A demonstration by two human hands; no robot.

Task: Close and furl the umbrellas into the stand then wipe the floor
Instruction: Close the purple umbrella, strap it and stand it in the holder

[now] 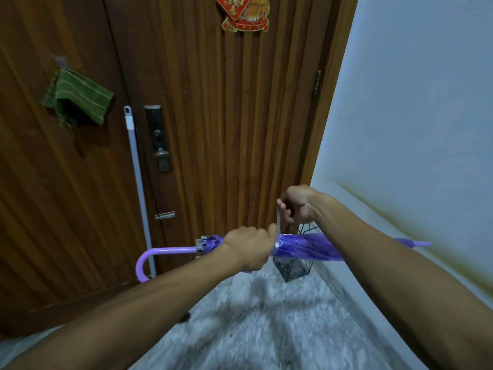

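1. Left forearm enters from 7 o'clock and reaches toward centre, bare, wrist straight.
2. Left hand (249,249) sits just below centre, knuckles up, fingers curled in a grip, thumb pointing toward 2 o'clock.
3. Right forearm comes in from 4 o'clock, crossing up toward 11 o'clock.
4. Right hand (294,204) is raised above the left, at its 1 o'clock, wrist bent, fingertips pinching.

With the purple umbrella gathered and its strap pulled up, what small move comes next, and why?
Probably wrap the strap around the umbrella and fasten it: the left hand grips the canopy, the right hand pinches the loose strap end.
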